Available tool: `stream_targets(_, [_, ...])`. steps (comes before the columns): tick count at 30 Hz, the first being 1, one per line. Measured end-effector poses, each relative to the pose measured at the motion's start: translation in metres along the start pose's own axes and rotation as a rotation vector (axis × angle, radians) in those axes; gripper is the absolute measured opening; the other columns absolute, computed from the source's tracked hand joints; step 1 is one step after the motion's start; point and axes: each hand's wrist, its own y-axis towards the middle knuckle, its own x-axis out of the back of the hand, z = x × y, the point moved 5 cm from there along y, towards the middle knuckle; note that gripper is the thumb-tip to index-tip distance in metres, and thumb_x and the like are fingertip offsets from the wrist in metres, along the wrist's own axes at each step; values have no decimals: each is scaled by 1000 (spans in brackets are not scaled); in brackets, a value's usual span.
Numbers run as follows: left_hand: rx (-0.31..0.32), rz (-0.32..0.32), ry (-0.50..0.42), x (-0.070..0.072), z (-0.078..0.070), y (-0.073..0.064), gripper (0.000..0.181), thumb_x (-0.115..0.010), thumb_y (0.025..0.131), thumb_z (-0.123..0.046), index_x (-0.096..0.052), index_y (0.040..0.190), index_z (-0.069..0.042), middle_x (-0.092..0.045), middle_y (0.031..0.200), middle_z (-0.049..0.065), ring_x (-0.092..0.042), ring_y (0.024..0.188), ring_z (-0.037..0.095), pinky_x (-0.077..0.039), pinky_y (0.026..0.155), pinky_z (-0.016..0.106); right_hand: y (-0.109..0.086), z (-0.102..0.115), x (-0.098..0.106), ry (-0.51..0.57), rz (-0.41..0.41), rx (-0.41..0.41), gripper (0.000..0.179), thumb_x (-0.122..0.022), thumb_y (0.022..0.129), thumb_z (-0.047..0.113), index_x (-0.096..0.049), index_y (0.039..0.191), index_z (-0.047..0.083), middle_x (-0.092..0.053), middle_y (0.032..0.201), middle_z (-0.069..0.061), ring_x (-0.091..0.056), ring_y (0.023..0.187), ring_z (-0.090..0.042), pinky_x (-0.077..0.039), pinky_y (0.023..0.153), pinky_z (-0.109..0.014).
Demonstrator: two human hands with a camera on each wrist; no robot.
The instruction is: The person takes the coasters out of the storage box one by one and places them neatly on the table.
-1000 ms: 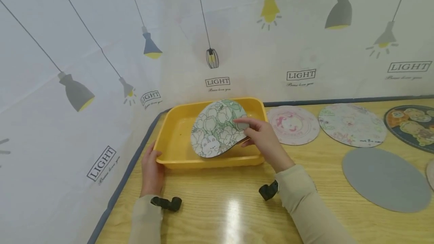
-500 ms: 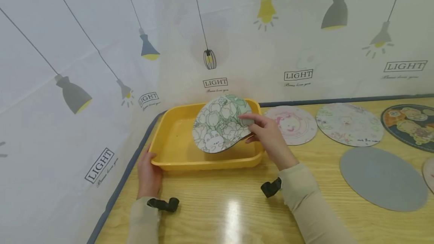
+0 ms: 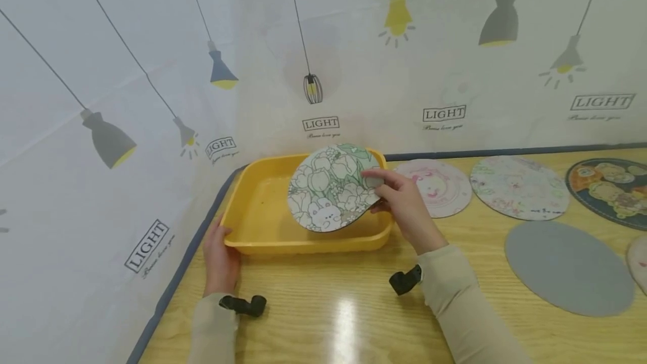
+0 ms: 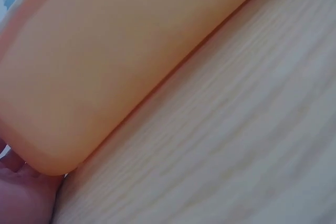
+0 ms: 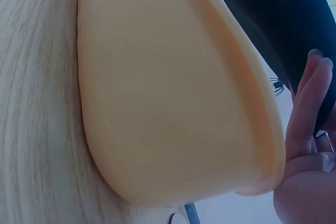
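Note:
My right hand (image 3: 404,198) pinches the right edge of a round mat (image 3: 323,201) printed with pale flowers, green leaves and a white rabbit. The mat is bent and tilted above a yellow plastic tray (image 3: 308,247). In the right wrist view, the mat's black underside (image 5: 283,9) shows beyond the tray's rim, with the fingers (image 5: 315,90) against it. At the tray's front left corner, my left hand (image 3: 221,260) grips the rim with the thumb over it. Only part of that hand (image 4: 26,198) appears in the left wrist view.
Several round mats lie to the right on the wooden table (image 3: 303,308): a pink one (image 3: 445,190), a pale doodled one (image 3: 520,187), a dark food-printed one (image 3: 614,192) and a plain grey one (image 3: 568,268). A lamp-patterned sheet (image 3: 374,89) borders the back and left.
The right hand has shifted the flowered mat slightly right over the tray. The mat rose a little, then dipped slightly. My left hand keeps its place on the tray.

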Motion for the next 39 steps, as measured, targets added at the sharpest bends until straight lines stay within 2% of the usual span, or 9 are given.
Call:
stream_targets(8, [6, 0, 24, 4, 1, -1, 49, -33, 84, 1, -39, 132, -5, -39, 132, 8, -39, 118, 24, -33, 96, 36, -5, 3, 2, 53, -14, 5, 34, -42, 89, 3, -57, 119, 9, -50, 106, -14, -56, 63, -19, -50, 60, -28])
stream_targets(14, [6, 13, 13, 6, 2, -1, 50, -33, 83, 1, -37, 133, -1, -38, 131, 10, -37, 119, 24, -30, 97, 36, -6, 4, 0, 93, -6, -10, 34, -43, 89, 3, -56, 119, 8, -50, 105, -13, -56, 62, -17, -50, 59, -26])
stream_targets(21, [16, 21, 6, 6, 3, 2, 46, -35, 84, 0, -40, 129, 0, -40, 128, 9, -41, 113, 21, -37, 90, 31, -7, 3, 2, 137, -7, -4, 34, -42, 88, 0, -57, 118, 6, -46, 115, -13, -55, 65, -16, -49, 59, -25])
stream_targets(25, [23, 17, 1, 5, 3, 3, 41, -35, 84, -1, -43, 125, 1, -43, 123, 9, -43, 108, 21, -40, 85, 29, -8, 0, 3, 144, 0, -33, 34, -42, 88, 0, -57, 117, 7, -46, 119, -11, -54, 64, -16, -48, 59, -24])
stream_targets(30, [48, 49, -18, 0, 7, 5, 44, -32, 86, 0, -39, 129, -1, -41, 125, 7, -42, 110, 20, -38, 88, 30, -9, -1, 6, 133, -10, -41, 34, -41, 89, 0, -58, 117, 8, -45, 122, -9, -54, 61, -15, -47, 57, -23])
stream_targets(34, [44, 40, -37, 1, 8, 6, 45, -33, 85, 1, -37, 130, 0, -40, 126, 7, -41, 111, 19, -36, 89, 29, -9, -1, 8, 152, -1, -32, 34, -41, 89, -1, -57, 118, 7, -45, 123, -9, -53, 62, -15, -47, 57, -23])
stream_targets(39, [39, 40, -34, 3, 5, 6, 45, -34, 85, 0, -37, 130, 1, -39, 127, 8, -38, 114, 22, -34, 92, 31, -13, -2, 14, 121, 7, -34, 35, -41, 88, -1, -56, 119, 7, -42, 129, -7, -52, 68, -15, -47, 58, -23])
